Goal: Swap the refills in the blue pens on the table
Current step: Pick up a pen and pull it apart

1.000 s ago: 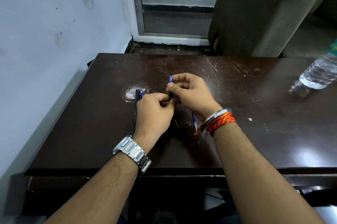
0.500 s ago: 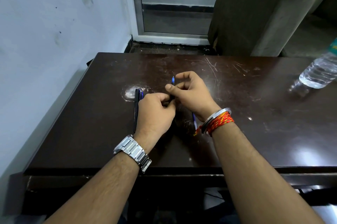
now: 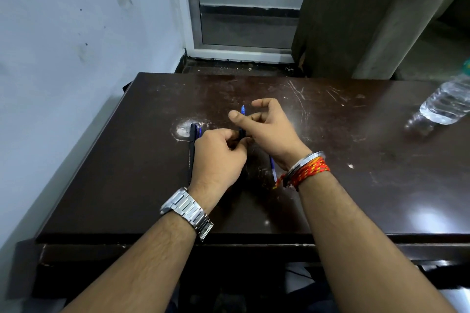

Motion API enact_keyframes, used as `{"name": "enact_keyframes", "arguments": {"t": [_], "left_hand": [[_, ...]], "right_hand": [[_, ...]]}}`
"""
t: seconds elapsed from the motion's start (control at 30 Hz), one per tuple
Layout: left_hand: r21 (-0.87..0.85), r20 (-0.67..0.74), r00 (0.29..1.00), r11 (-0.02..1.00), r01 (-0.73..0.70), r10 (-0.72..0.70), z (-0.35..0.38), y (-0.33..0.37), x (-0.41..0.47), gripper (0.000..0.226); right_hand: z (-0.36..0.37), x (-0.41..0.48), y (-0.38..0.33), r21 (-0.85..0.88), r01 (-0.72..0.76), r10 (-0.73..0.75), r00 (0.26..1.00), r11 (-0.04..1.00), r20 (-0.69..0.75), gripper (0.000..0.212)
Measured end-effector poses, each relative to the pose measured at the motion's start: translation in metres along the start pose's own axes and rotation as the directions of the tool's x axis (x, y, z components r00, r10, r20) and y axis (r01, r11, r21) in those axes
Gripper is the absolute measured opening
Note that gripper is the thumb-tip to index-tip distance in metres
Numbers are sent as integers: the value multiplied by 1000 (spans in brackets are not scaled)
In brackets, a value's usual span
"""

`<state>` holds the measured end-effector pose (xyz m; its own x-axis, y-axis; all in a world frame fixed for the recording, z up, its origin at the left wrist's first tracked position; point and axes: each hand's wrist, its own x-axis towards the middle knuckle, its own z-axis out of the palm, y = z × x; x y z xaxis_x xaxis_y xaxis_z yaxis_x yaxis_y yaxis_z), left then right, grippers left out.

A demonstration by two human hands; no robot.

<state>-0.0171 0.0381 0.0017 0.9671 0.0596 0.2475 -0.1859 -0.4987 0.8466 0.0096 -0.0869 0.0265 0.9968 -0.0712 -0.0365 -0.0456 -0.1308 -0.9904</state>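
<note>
One clear plastic water bottle (image 3: pixel 447 105) lies on its side at the right edge of my dark brown scratched wooden table (image 3: pixel 356 160); its contents I cannot judge. My left hand (image 3: pixel 216 160) is clenched around a slim dark-barrelled blue pen (image 3: pixel 241 121) standing near upright over the table's middle, blue tip up and away. My right hand (image 3: pixel 269 129) pinches it too, forefinger lifted. A second dark pen (image 3: pixel 192 149) lies left, pointing away.
</note>
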Motion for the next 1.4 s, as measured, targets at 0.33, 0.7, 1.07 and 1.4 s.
{"name": "enact_keyframes", "arguments": {"t": [0.33,0.7,1.07,1.4], "left_hand": [[10,11,1000,1000,1,-2,-1,0,0,12],[21,18,1000,1000,15,-16,-1,1,-1,14],[37,-36,995,995,91,-89,-2,3,-3,12],[45,-95,991,994,102,-97,-6,3,-1,16]], "right_hand": [[0,-2,-3,-59,-11,8,999,998,-42,46],[0,-2,-2,-1,-8,7,996,1000,-85,33],[-13,6,-1,102,138,-78,890,985,-449,22],[8,-2,5,-608,-77,-2,992,791,-128,12]]}}
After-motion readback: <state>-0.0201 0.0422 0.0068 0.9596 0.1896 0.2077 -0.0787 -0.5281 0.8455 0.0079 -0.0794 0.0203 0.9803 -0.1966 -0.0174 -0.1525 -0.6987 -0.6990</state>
